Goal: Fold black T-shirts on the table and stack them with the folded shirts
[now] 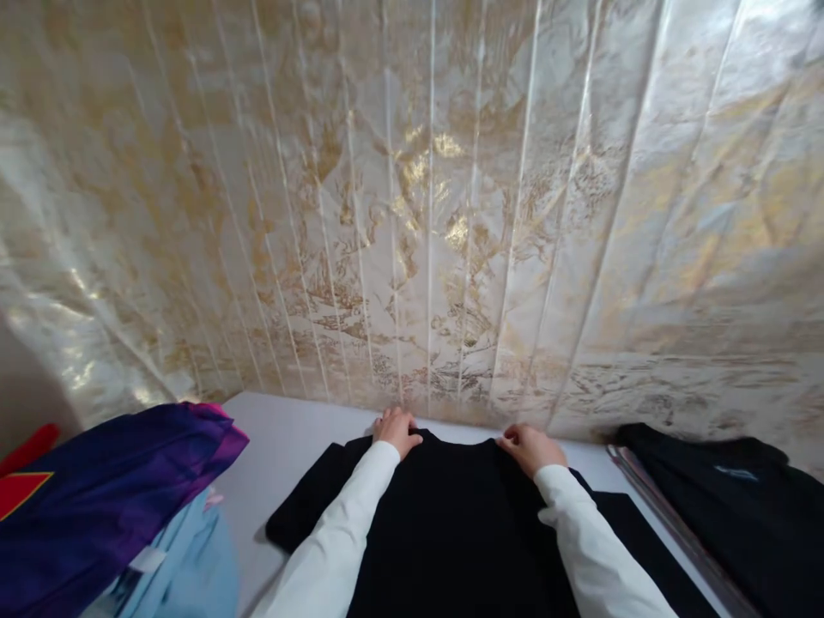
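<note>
A black T-shirt [460, 524] lies spread on the white table, its neckline toward the back edge and its sleeves out to both sides. At the left shoulder beside the neckline, my left hand [396, 430] pinches the cloth between thumb and fingers. My right hand [531, 447] has its fingers closed on the opposite shoulder, close to the right end of the neckline. White sleeves cover both forearms, which lie over parts of the shirt. The shirt's lower part runs out of the picture at the bottom.
On the left sits a heap of clothes, with a purple garment [135, 481] over a light blue one [199, 562]. A stack of folded clothes topped by a black garment [727, 493] stands on the right. Behind the white table [276, 421] hangs a shiny gold-patterned covering [412, 215].
</note>
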Demonstrator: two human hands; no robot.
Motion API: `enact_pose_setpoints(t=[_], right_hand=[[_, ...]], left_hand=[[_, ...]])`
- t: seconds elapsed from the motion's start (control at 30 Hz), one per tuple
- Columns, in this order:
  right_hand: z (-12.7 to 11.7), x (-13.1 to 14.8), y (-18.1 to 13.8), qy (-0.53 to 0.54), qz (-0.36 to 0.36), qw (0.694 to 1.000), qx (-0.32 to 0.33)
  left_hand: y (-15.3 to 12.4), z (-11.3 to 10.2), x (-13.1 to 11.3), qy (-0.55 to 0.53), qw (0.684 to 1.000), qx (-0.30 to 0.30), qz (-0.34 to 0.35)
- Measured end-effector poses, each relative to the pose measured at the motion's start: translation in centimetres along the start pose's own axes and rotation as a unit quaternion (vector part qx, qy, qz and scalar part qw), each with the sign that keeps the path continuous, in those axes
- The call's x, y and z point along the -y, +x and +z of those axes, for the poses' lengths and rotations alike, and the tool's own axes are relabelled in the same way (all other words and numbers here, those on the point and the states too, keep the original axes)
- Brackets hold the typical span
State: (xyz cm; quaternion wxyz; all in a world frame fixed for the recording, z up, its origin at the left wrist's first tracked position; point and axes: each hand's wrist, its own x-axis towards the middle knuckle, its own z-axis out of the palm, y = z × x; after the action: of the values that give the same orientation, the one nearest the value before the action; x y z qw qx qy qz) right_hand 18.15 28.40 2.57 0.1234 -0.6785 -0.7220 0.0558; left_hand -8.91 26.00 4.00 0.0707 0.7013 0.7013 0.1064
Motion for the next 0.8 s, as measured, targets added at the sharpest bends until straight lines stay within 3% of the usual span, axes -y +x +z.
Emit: enact_pose_setpoints(t=[0.17,0.53,0.8], right_hand=[[0.9,0.2,0.1,-0.007,-0.011,1.000,-0.003],[0.7,-1.1,0.2,0.013,-0.048,0.999,0.009],[1.9,-1.9,0.0,0.013,-0.019,0.999,-0.036]], left_hand=[[0.5,0.3,0.3,-0.038,0.999,0.009,-0.001],[0.4,1.4,0.8,-0.111,0.993,-0.043,0.017],[0.5,2.4,1.4,-0.117,0.989,-0.079,0.046]])
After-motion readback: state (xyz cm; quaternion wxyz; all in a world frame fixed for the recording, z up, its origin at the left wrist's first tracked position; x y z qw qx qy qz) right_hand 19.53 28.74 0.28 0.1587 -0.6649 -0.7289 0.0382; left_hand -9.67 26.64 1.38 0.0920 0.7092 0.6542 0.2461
